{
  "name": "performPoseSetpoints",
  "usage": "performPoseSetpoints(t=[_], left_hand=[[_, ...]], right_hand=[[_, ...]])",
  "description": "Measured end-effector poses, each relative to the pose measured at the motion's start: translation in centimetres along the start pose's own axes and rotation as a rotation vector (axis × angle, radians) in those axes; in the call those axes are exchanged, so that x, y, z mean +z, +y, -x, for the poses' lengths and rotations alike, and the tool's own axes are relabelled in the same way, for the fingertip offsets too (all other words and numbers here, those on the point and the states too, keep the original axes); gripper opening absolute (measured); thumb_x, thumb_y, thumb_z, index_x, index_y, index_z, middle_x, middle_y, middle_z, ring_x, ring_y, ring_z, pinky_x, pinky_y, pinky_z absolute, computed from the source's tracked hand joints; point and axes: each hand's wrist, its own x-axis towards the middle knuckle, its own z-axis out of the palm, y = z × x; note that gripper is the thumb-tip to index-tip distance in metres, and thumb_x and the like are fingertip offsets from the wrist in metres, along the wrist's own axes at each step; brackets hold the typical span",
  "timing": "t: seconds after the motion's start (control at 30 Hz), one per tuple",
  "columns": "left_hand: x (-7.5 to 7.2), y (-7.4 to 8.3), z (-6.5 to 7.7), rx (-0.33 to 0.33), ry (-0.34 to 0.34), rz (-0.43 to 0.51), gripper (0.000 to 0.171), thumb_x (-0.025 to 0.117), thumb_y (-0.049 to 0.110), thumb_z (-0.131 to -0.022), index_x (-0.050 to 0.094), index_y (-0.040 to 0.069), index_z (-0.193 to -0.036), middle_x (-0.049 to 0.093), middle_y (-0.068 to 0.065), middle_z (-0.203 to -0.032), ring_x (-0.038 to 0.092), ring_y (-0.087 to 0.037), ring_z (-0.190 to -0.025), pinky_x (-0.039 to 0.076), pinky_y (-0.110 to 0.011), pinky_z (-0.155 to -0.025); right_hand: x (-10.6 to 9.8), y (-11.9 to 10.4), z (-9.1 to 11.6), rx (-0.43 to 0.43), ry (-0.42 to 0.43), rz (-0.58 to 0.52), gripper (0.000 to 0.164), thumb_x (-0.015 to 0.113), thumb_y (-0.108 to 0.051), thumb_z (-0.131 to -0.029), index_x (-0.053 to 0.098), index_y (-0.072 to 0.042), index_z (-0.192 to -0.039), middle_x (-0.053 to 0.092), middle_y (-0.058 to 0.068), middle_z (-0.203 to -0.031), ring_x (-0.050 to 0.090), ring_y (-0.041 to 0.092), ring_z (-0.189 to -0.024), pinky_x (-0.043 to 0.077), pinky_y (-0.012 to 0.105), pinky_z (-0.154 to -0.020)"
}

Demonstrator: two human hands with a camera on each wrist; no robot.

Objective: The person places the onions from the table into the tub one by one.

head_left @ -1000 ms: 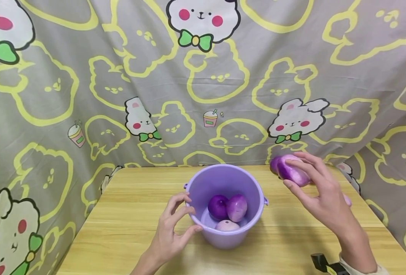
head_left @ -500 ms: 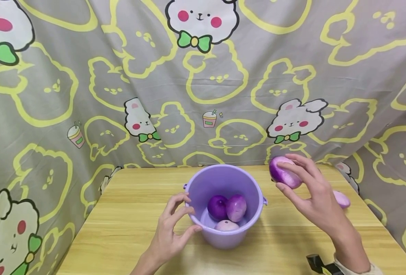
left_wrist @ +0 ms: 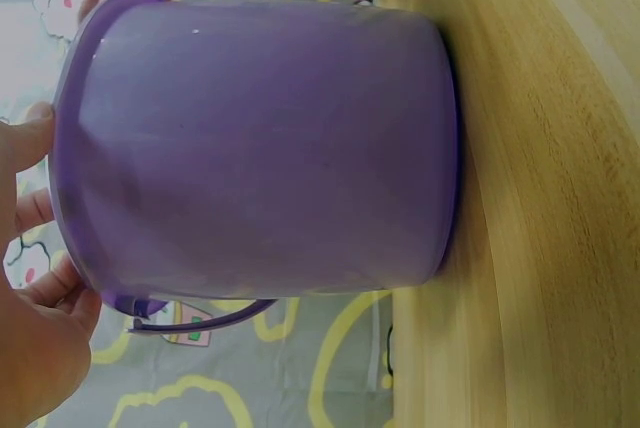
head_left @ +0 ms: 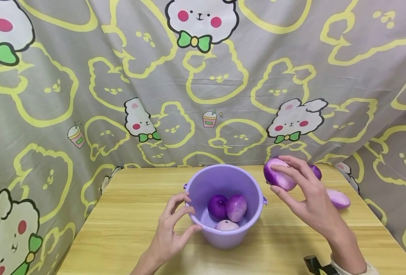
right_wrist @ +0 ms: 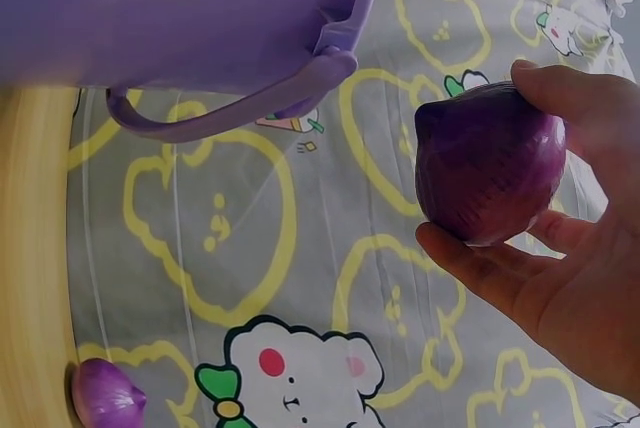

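Note:
A light purple bucket [head_left: 223, 240] stands upright on the table. Inside it lie a dark red onion [head_left: 217, 207], a lighter one [head_left: 236, 208] and a pale one [head_left: 227, 225] partly hidden by the near wall. My left hand [head_left: 174, 223] grips the bucket's left rim, fingertips and thumb spread along it. To the right of the bucket, my right hand [head_left: 313, 198] holds a purple-and-white red onion [head_left: 278, 175] between thumb and fingers. The right wrist view shows this onion [right_wrist: 490, 163] in the air, level with the bucket's upper part.
Behind the right hand, a dark onion [head_left: 315, 172] and a pale purple onion [head_left: 339, 199] lie on the wooden table [head_left: 120, 221]. The bucket's handle [right_wrist: 230, 113] hangs down its far side. A patterned curtain [head_left: 175, 88] borders the table's back and sides.
My right hand has lifted the onion from the back right and moved left toward the bucket, uncovering the onions behind it. My left hand has stayed at the rim.

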Motion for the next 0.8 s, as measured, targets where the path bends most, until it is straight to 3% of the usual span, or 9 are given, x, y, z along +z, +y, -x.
performPoseSetpoints(t=[0.8], left_hand=[[-0.1, 0.4, -0.4, 0.01, 0.004, 0.003, 0.026, 0.082, 0.028, -0.089, 0.067, 0.01, -0.1, 0.056, -0.015, -0.12, 0.053, -0.038, -0.125, 0.04, -0.033, -0.117]], right_hand=[[1.1, -1.0, -0.3, -0.06, -0.021, -0.048, 0.048, 0.078, -0.036, -0.092, 0.069, -0.009, -0.13, 0.054, 0.017, -0.142, 0.05, 0.033, -0.133, 0.042, 0.02, -0.111]])
